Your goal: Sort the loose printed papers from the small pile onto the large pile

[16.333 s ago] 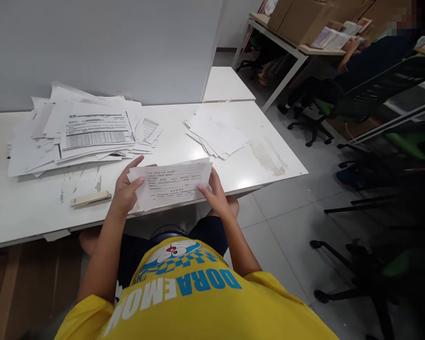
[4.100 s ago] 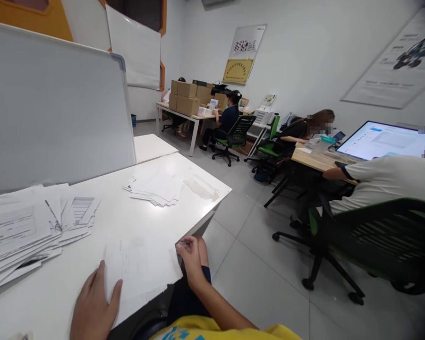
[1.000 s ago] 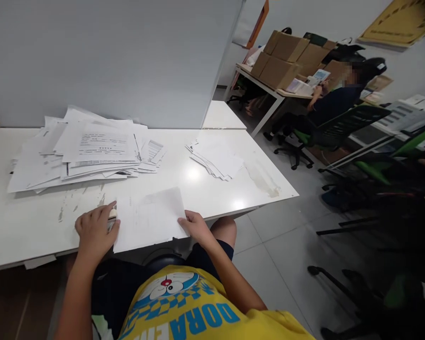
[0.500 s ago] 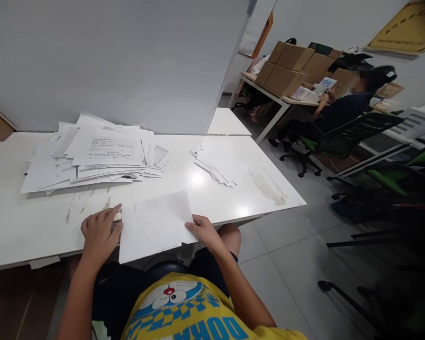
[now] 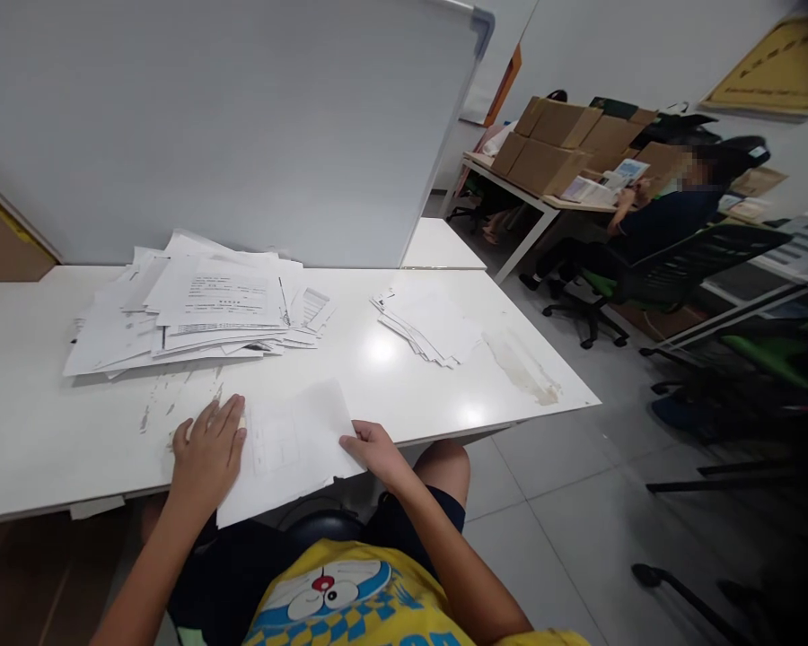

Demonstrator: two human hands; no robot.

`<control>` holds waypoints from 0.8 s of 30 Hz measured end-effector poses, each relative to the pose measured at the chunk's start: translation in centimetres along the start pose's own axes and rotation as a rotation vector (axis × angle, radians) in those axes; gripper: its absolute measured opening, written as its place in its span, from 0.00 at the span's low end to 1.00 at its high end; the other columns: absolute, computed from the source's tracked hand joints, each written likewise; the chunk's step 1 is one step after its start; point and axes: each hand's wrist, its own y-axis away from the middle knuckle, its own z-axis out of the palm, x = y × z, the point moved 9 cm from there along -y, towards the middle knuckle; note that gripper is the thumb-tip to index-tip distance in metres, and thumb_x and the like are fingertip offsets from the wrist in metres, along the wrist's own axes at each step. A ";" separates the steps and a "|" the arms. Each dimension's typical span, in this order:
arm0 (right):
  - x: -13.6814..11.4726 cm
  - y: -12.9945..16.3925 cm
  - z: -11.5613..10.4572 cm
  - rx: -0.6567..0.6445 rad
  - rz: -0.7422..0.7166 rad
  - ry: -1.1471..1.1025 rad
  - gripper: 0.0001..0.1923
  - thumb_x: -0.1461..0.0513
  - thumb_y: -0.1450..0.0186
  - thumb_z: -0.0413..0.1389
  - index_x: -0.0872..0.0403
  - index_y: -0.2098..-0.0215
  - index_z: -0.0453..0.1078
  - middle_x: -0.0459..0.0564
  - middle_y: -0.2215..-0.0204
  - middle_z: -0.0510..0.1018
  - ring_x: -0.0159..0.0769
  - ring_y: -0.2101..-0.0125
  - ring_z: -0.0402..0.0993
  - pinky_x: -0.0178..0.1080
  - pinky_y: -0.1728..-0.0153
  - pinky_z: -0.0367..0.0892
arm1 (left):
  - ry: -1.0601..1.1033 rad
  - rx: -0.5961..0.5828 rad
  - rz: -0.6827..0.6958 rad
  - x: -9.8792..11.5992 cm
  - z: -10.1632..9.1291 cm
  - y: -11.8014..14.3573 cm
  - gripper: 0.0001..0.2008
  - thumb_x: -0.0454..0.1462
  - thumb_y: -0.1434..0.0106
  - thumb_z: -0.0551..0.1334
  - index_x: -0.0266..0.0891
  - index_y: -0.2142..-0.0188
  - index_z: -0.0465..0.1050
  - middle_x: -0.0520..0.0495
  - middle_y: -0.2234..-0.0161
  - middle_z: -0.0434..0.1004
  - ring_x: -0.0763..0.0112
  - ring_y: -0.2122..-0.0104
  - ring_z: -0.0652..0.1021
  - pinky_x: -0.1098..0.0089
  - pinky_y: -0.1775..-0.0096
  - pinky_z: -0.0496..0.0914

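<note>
My right hand pinches the right edge of a white sheet of paper, thumb on top. Faint print and a table-like grid show through the sheet, and its near edge hangs past the desk edge. My left hand bends over the left edge of the sheet, covering what looks like a small stapler on the desk. Only a pale bit of that object shows by the fingertips; the rest is hidden. Beyond my left hand lies a large untidy stack of printed papers. A smaller paper pile lies further right.
A whiteboard stands along the back of the white desk. Worn marks show near the right corner. At left is a brown board. Cardboard boxes and a seated person are at another table. Office chairs stand at right.
The sheet's left part has slid further under my left hand, which now covers the dark and cream object more. My right hand has come slightly leftward with the sheet. The view has shifted a little.
</note>
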 end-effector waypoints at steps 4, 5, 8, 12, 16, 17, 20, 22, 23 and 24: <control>0.1 -0.1 0.2 0.016 -0.024 0.038 0.12 0.53 0.48 0.56 0.54 0.73 0.67 0.44 0.78 0.68 0.32 0.76 0.63 0.35 0.73 0.58 | -0.010 0.039 0.011 -0.3 0.0 0.1 0.27 0.44 0.27 0.42 0.38 0.36 0.64 0.41 0.37 0.69 0.52 0.38 0.68 0.50 0.41 0.56; 0.1 -0.1 0.1 0.020 -0.039 0.058 0.12 0.53 0.48 0.56 0.54 0.74 0.67 0.44 0.79 0.68 0.32 0.76 0.63 0.35 0.73 0.58 | 0.006 0.058 0.006 -0.5 0.0 0.2 0.27 0.43 0.27 0.42 0.39 0.35 0.64 0.41 0.37 0.69 0.53 0.38 0.68 0.51 0.41 0.56; -0.7 0.1 -1.5 0.042 -0.082 0.098 0.13 0.52 0.48 0.57 0.54 0.74 0.69 0.44 0.79 0.69 0.33 0.77 0.63 0.36 0.73 0.57 | 0.067 0.144 -0.010 -1.0 -0.3 0.4 0.26 0.42 0.27 0.43 0.40 0.34 0.61 0.41 0.36 0.67 0.56 0.38 0.68 0.54 0.42 0.56; -4.6 -1.4 -5.4 0.194 -0.195 0.033 0.16 0.51 0.48 0.59 0.56 0.69 0.73 0.46 0.76 0.74 0.35 0.74 0.67 0.36 0.72 0.60 | 0.102 0.247 -0.046 -1.4 -0.8 0.9 0.26 0.41 0.27 0.42 0.38 0.35 0.62 0.38 0.38 0.70 0.56 0.40 0.69 0.56 0.43 0.58; -11.5 -7.3 -3.7 0.295 -0.313 0.116 0.12 0.55 0.42 0.57 0.58 0.70 0.72 0.46 0.76 0.74 0.33 0.74 0.68 0.35 0.72 0.62 | 0.040 0.256 -0.033 -0.8 -1.1 0.7 0.25 0.43 0.28 0.46 0.36 0.39 0.68 0.36 0.43 0.75 0.54 0.43 0.71 0.56 0.44 0.59; -13.2 -9.3 -2.1 0.293 -0.327 0.199 0.13 0.56 0.38 0.56 0.58 0.70 0.72 0.45 0.76 0.73 0.32 0.74 0.68 0.35 0.72 0.63 | 0.024 0.255 -0.027 -0.7 -1.1 0.6 0.24 0.43 0.28 0.47 0.35 0.40 0.69 0.36 0.44 0.75 0.54 0.44 0.71 0.56 0.44 0.59; -17.3 -14.8 2.6 0.321 -0.379 0.369 0.15 0.54 0.32 0.56 0.60 0.61 0.73 0.47 0.67 0.77 0.35 0.67 0.74 0.38 0.66 0.71 | -0.012 0.271 -0.007 -0.4 -1.4 0.4 0.23 0.43 0.28 0.48 0.35 0.43 0.71 0.36 0.46 0.76 0.53 0.47 0.72 0.56 0.45 0.59; -18.9 -17.4 3.9 0.374 -0.411 0.428 0.18 0.52 0.30 0.57 0.58 0.53 0.72 0.49 0.57 0.77 0.38 0.60 0.76 0.43 0.58 0.74 | -0.034 0.305 0.000 -0.4 -1.5 0.3 0.22 0.43 0.29 0.49 0.35 0.43 0.71 0.37 0.47 0.77 0.53 0.48 0.73 0.56 0.46 0.60; -19.3 -18.4 3.8 0.404 -0.421 0.450 0.19 0.52 0.30 0.57 0.57 0.50 0.71 0.50 0.54 0.76 0.40 0.56 0.76 0.45 0.55 0.73 | -0.043 0.323 -0.001 -0.5 -1.6 0.3 0.22 0.43 0.29 0.49 0.36 0.44 0.72 0.37 0.47 0.77 0.53 0.49 0.73 0.56 0.46 0.60; -19.4 -19.1 3.1 0.435 -0.426 0.461 0.20 0.52 0.30 0.57 0.57 0.48 0.70 0.53 0.51 0.75 0.42 0.53 0.75 0.48 0.52 0.72 | -0.049 0.339 0.000 -0.6 -1.6 0.3 0.21 0.43 0.29 0.50 0.36 0.44 0.72 0.37 0.48 0.78 0.53 0.50 0.74 0.56 0.46 0.61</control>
